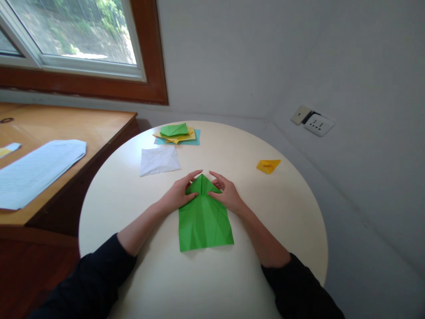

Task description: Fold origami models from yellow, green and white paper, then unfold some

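Observation:
A green sheet of paper lies on the round cream table, its far end folded into a point. My left hand presses the left folded flap flat, fingers stretched toward the tip. On the other side, my right hand holds down the right flap. Both hands touch the paper near its tip, and their fingertips almost meet there.
A creased white sheet lies beyond the hands. At the far edge sits a stack of green, yellow and blue papers. A small folded yellow piece lies to the right. A wooden desk with white papers stands left.

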### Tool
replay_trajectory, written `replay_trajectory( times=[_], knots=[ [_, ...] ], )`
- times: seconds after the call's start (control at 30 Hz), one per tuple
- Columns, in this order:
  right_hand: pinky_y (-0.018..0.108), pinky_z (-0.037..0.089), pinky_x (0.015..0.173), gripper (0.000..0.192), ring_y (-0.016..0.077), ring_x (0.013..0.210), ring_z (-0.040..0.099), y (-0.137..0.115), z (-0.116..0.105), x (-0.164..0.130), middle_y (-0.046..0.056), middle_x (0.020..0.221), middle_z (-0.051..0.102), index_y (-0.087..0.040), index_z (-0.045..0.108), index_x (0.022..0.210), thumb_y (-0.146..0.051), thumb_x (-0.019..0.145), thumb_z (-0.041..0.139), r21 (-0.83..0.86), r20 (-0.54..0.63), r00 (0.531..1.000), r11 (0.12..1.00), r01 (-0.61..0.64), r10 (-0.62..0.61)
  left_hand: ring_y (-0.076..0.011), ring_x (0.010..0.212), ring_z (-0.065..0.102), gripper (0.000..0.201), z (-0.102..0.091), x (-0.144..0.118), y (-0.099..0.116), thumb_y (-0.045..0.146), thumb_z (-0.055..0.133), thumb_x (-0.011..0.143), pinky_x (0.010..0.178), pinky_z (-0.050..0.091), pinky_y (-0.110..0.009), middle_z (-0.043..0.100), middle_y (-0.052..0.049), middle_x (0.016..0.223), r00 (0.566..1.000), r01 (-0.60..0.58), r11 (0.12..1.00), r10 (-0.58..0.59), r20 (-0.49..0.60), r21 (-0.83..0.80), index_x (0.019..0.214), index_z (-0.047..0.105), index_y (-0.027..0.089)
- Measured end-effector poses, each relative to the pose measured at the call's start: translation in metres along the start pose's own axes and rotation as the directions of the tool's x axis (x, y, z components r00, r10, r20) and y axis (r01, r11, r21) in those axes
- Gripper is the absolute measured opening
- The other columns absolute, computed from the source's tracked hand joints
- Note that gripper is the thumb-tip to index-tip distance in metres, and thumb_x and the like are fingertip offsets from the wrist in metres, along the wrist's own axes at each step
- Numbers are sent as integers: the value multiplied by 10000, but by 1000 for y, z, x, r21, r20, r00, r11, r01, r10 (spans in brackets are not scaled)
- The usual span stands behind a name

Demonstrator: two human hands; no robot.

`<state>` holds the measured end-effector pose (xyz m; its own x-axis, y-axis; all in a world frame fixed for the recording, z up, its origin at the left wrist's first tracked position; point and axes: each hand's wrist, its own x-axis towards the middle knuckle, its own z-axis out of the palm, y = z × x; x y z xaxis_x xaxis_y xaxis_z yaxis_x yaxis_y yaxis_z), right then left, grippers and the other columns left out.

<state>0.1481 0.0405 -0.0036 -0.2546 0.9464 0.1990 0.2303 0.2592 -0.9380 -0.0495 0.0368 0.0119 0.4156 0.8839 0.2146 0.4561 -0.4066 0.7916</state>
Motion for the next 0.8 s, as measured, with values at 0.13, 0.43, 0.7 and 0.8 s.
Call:
replay_trajectory(
  times=[0.13,0.43,0.7,0.8],
  knots=[
    [295,468,741,616,138,759,560,-1,1,-1,16,834,582,-175,480,1237,-154,639,624,-56,6,1000,998,-1,2,-192,979,550,669,0,0,0,172,547,702,848,439,-303,561,-49,1164,1000,-26,999,26,9,47,1335,351,264],
    [302,450,785,438,160,838,573,-3,3,-1,26,919,622,-194,580,1051,-123,620,609,-74,20,999,997,29,-28,-196,1052,527,647,1,0,-2,181,533,728,898,427,-316,537,-46,1219,996,-85,984,84,12,154,1338,336,265],
    [277,430,697,183,140,731,538,-4,3,-2,-5,770,595,-177,589,812,-149,632,575,-113,19,999,992,52,-50,-151,896,559,677,1,-1,-4,155,535,730,821,455,-283,562,-34,1117,996,-89,981,90,2,172,1351,301,291],
    [269,418,666,136,130,690,514,-4,3,-2,-14,727,570,-175,575,762,-146,629,566,-133,13,999,990,44,-43,-132,828,554,704,2,-1,-7,150,543,724,785,461,-273,563,-23,1071,995,-102,979,103,6,178,1357,277,305]
  ],
)
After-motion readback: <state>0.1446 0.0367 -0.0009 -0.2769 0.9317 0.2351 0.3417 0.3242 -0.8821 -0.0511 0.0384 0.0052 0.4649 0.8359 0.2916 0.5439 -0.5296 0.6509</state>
